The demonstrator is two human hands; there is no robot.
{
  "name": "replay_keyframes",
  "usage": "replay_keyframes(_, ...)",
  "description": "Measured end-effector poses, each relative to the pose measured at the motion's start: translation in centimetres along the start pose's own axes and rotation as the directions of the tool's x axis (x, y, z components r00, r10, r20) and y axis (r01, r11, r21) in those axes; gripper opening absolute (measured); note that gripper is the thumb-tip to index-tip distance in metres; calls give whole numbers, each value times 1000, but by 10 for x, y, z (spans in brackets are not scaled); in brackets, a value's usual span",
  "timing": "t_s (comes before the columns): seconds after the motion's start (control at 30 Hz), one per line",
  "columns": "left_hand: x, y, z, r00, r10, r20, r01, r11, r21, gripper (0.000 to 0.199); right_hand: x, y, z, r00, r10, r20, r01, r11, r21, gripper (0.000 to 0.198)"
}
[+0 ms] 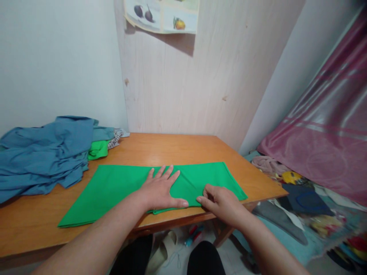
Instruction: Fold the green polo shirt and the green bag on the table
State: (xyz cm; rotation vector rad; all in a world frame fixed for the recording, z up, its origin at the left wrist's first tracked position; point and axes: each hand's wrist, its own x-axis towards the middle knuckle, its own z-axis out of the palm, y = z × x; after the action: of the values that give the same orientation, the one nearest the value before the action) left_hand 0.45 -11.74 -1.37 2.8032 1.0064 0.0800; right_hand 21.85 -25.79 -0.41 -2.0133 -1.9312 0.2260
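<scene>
A green cloth, folded into a long layered strip, lies flat along the front of the wooden table. My left hand rests on its middle, palm down with the fingers spread. To the right, my right hand has its fingers curled and the thumb pressed toward them at the cloth's near edge, seemingly pinching it. Slight creases run through the fabric between both hands. The right end of the cloth reaches close to the table's right side.
Crumpled blue fabric is heaped on the table's left, with a bright green piece beside it. Behind the wooden table stands a wall with a poster. Clothes and a pink curtain are at the right.
</scene>
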Motion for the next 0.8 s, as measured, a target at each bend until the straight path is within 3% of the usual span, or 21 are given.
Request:
replay_keyframes(0.3, 6, 0, -15, 997, -2, 78, 2, 1000, 3, 122, 4, 2, -1, 999, 17, 34, -16, 1000, -26, 29)
replay_keyframes(0.4, 12, 15, -19, 997, 29, -70, -28, 999, 25, 97, 5, 1, 0, 999, 21, 29, -20, 999, -25, 29)
replay_keyframes(0.47, 15, 28, -16, 974, 110, -198, -106, 994, 32, 74, 5, 1, 1, 999, 23, 25, -22, 999, -26, 29)
replay_keyframes(0.57, 18, 43, -4, 952, 247, -182, -252, 968, -6, 57, 4, -1, 4, 1000, 23, 15, -22, 1000, -21, 27)
replay_keyframes(0.7, 17, 48, 12, 964, 237, -123, -245, 968, -51, 62, 1, 0, 4, 1000, 3, -7, -3, 1000, 7, 27)
replay_keyframes(0.8, 16, 45, 16, 968, 221, -117, -228, 972, -55, 69, 0, 4, -3, 998, -15, 58, 10, 995, 98, 27)
